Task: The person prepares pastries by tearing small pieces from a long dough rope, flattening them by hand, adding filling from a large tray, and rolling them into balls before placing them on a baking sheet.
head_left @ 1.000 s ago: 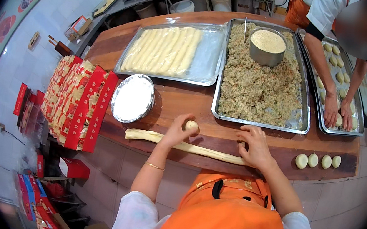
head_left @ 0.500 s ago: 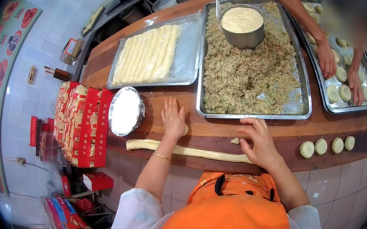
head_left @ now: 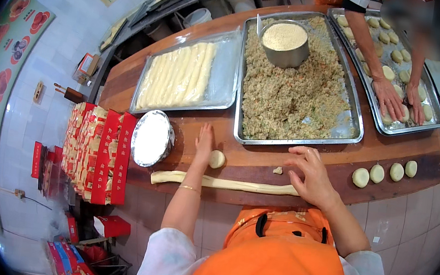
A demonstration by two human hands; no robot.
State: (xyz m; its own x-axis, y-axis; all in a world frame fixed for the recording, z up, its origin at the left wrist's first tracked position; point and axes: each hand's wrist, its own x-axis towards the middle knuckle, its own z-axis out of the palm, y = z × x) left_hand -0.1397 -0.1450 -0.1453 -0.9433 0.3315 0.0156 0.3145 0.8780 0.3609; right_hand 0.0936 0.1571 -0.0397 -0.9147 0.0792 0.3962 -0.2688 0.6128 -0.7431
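Observation:
My left hand (head_left: pixel 204 142) is turned on its edge over the wooden board, fingers stretched out, holding nothing. Close by its wrist lies a round, flat dough cake (head_left: pixel 217 159). A long rope of pale dough (head_left: pixel 230 184) runs along the near edge of the table, passing under my left forearm. Its right end reaches my right hand (head_left: pixel 311 177), which is open with fingers apart and slightly curved. Just left of that thumb sits a small scrap of dough (head_left: pixel 278 170), apart from the fingers.
Behind my hands stand a tray of crumbly filling (head_left: pixel 237 131) bearing a metal pot of seeds (head_left: pixel 287 58), and a tray of dough ropes (head_left: pixel 221 104). A foil-topped bowl (head_left: pixel 151 139) is left; several dough cakes (head_left: pixel 376 174) lie right. A co-worker's hands (head_left: pixel 392 101) press cakes on another tray.
My left hand has tilted and shifted off the dough cake, which now shows fully. My right hand has drawn slightly away from the dough scrap. The co-worker's hands have moved closer together.

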